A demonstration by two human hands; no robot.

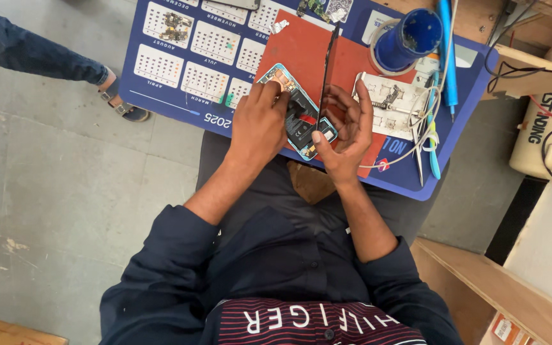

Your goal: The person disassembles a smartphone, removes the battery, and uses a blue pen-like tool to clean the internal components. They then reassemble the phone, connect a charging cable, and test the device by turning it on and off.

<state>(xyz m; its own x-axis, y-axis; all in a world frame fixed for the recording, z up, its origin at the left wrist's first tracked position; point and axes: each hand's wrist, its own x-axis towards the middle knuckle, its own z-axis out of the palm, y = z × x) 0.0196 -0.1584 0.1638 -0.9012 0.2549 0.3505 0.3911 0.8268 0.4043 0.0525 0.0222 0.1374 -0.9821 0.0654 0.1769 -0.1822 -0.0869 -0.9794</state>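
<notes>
Seen from above: an opened smartphone with teal frame, lying on a red work mat at the near edge of the blue calendar-printed board. Left hand laid flat over the phone's left half, fingers bent down and pressing on the frame, closed on nothing. Right hand curled around the thin dark display panel, standing on its edge almost upright from the phone; thumb at the lower corner, fingers half closed along the panel's side.

Judged best here: held the frame firmly with the left, lifted the panel slowly and without twist, kept the angle small near any flex cable.

Hidden under both hands: most of the phone's inside and the joint between panel and body. Not possible to tell if a cable was attached. Small parts on the white tray too tiny to name; blue cylinder and tweezers partly cut by wires.
</notes>
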